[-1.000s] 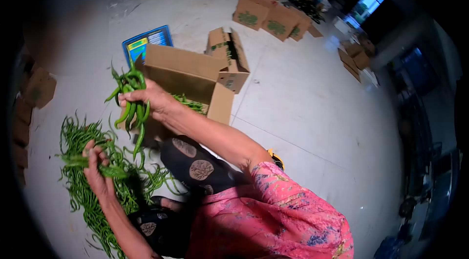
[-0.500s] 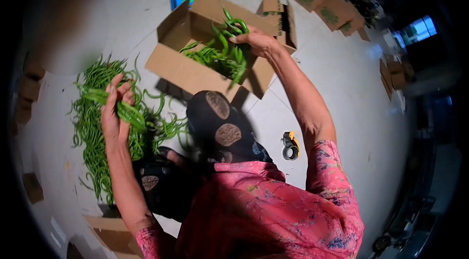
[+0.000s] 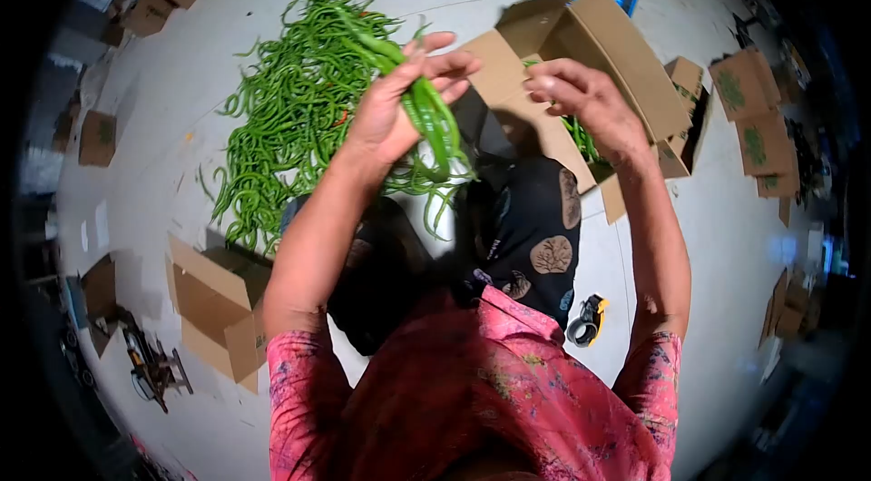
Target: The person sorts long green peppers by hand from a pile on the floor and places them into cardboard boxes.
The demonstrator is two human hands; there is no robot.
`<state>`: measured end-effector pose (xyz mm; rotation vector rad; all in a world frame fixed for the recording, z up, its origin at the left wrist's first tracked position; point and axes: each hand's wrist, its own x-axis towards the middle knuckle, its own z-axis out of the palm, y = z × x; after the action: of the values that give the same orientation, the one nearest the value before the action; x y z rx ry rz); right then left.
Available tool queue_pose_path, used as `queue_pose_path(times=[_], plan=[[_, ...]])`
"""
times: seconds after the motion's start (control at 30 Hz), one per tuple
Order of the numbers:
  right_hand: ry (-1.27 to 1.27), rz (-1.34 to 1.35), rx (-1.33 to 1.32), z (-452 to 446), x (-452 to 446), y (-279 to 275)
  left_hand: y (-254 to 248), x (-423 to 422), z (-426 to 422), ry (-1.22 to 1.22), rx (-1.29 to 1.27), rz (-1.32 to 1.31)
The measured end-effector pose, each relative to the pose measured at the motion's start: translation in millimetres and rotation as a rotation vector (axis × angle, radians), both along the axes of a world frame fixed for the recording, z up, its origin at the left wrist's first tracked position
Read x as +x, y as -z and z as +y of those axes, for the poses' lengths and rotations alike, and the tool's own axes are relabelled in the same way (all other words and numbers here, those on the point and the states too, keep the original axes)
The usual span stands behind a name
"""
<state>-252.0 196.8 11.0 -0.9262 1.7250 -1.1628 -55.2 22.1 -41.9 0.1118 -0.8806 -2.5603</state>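
- Large carton (image 3: 631,73): open at 2 o'clock on the floor (image 3: 154,181), green peppers (image 3: 578,138) showing inside; the rest of its contents were hidden behind the near wall and the right hand.
- Right hand (image 3: 594,109): also at 2 o'clock, in front of that carton's opening, fingers half curled, holding nothing that showed; contact with the cardboard could not be told.
- Left hand (image 3: 386,113): just short of 12 o'clock, loosely closed, thumb over a bunch of long green peppers (image 3: 435,122) lying slantwise across the palm.
- Pepper pile (image 3: 290,118): spread loose at 10 o'clock.
- Smaller carton (image 3: 245,345): open at 8 o'clock, inner walls showing.
- Tape dispenser (image 3: 592,319): at 4 o'clock.
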Motion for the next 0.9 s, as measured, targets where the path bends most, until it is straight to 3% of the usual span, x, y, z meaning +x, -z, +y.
queue_pose_path(times=[0.1,0.23,0.37,0.57,0.83,0.9], plan=[[-0.228,-0.036,-0.041,-36,48,1,7,-5,6,0.032,-0.005,0.046],[-0.232,0.103,0.095,-68,74,24,9,-4,11,-0.073,-0.128,-0.073],[-0.280,-0.256,0.063,-73,72,36,2,0,13,-0.115,-0.257,-0.181],[-0.246,-0.801,-0.073,-71,68,43,1,3,2,-0.046,-0.164,-0.175],[-0.445,-0.856,-0.078,-64,68,31,-2,2,1,0.022,-0.320,-0.184],[-0.304,-0.746,-0.106,-62,70,31,-3,4,0,0.055,-0.347,-0.224]])
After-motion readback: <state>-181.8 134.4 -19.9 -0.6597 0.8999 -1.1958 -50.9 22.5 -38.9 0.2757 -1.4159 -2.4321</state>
